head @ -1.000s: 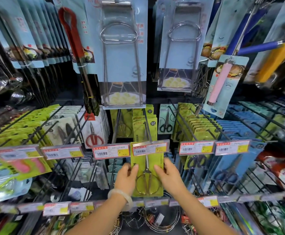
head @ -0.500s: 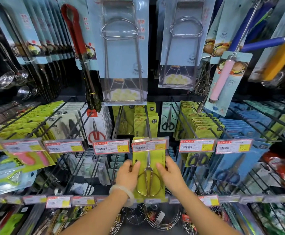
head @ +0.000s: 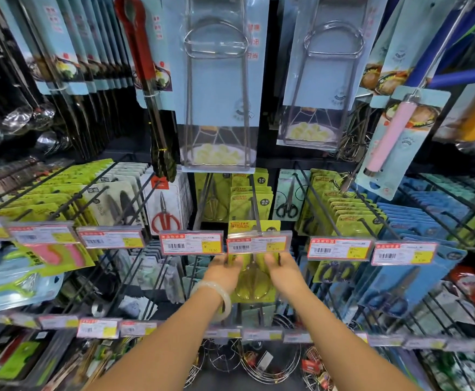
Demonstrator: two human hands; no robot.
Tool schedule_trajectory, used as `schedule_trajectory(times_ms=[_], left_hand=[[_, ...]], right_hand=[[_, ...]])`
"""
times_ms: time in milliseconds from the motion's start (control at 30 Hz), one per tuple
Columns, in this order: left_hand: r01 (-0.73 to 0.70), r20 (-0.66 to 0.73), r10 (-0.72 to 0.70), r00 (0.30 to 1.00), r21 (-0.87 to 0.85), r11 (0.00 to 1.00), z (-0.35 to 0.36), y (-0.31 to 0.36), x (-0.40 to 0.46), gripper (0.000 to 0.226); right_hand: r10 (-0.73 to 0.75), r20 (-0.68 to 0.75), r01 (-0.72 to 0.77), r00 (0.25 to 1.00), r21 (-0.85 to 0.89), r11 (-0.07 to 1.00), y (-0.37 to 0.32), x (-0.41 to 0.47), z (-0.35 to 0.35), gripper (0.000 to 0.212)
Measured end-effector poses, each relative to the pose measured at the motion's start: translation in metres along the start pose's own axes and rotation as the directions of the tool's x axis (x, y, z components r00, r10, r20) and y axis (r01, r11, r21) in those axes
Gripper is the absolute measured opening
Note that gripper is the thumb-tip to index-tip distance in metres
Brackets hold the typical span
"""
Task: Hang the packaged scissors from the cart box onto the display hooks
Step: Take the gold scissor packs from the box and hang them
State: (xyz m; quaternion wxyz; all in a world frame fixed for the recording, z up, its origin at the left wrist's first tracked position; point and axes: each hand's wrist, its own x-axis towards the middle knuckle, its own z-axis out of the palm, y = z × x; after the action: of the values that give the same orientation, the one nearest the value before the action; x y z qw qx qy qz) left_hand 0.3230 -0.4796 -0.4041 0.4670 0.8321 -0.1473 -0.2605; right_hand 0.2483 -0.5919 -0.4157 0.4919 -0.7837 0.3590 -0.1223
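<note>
A yellow-green card with packaged scissors (head: 254,283) is held upright between both hands in front of the centre display hook (head: 256,210). My left hand (head: 225,270) grips its left edge and my right hand (head: 280,270) grips its right edge. The card's top rises behind the hook's price tag (head: 259,243), which hides the fingertips and the hanging hole. More cards of the same yellow-green scissors (head: 247,198) hang further back on that hook. The cart box is out of view.
Neighbouring hooks carry red-handled scissors (head: 165,218), black-handled scissors (head: 287,204), yellow-green packs (head: 349,218) and blue packs (head: 417,221). Tongs and plate clips (head: 216,88) hang above. A lower rail of price tags (head: 98,328) crosses in front of my forearms.
Both hands have lifted the scissors card upward and pushed it toward the centre hook, so its top now sits behind the price tag. The view has shifted closer to the shelf.
</note>
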Motion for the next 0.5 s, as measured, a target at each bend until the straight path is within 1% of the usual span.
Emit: schedule_trajectory(times_ms=[67,100,133,167,200,233,267,300,367,433,500], left_hand=[[0.01,0.012,-0.01,1.0,-0.067,0.998,-0.002,-0.002,0.003,0.009],[0.01,0.01,-0.01,1.0,-0.088,0.996,-0.006,-0.007,0.002,0.008],[0.023,0.023,-0.021,1.0,-0.085,0.996,-0.01,-0.013,0.0,0.009],[0.045,0.056,-0.042,0.998,-0.057,0.997,-0.015,-0.023,-0.003,0.016],[0.075,0.087,-0.075,0.993,0.005,0.997,-0.02,-0.036,-0.005,0.031],[0.096,0.11,-0.107,0.988,0.102,0.99,-0.026,-0.051,-0.006,0.043],[0.106,0.123,-0.133,0.983,0.21,0.972,-0.034,-0.064,-0.009,0.05],[0.106,0.116,-0.148,0.982,0.308,0.945,-0.043,-0.079,-0.01,0.051],[0.121,0.072,-0.174,0.982,0.469,0.875,-0.067,-0.1,-0.015,0.052],[0.116,0.013,-0.157,0.988,0.615,0.78,-0.099,-0.118,-0.021,0.057],[0.127,-0.053,-0.126,0.991,0.695,0.708,-0.136,-0.138,-0.028,0.059]], right_hand=[[0.03,-0.046,-0.03,0.999,-0.001,1.0,0.002,0.009,0.005,0.018],[0.042,-0.066,-0.043,0.997,-0.007,0.999,0.005,0.012,0.009,0.019],[0.06,-0.055,-0.063,0.997,-0.059,0.996,0.011,0.014,0.013,0.025],[0.095,-0.011,-0.096,0.995,-0.168,0.981,0.016,0.015,0.019,0.031],[0.147,0.038,-0.131,0.988,-0.282,0.95,0.019,0.013,0.026,0.035],[0.183,0.076,-0.142,0.98,-0.374,0.917,0.023,0.009,0.036,0.04],[0.213,0.13,-0.142,0.968,-0.417,0.898,0.023,0.003,0.047,0.044],[0.216,0.182,-0.115,0.959,-0.445,0.888,0.022,-0.002,0.061,0.048],[0.179,0.281,-0.008,0.943,-0.518,0.855,0.009,-0.016,0.094,0.05],[0.115,0.4,0.139,0.909,-0.553,0.822,-0.01,-0.031,0.135,0.047],[0.031,0.496,0.295,0.868,-0.565,0.771,-0.036,-0.048,0.179,0.044]])
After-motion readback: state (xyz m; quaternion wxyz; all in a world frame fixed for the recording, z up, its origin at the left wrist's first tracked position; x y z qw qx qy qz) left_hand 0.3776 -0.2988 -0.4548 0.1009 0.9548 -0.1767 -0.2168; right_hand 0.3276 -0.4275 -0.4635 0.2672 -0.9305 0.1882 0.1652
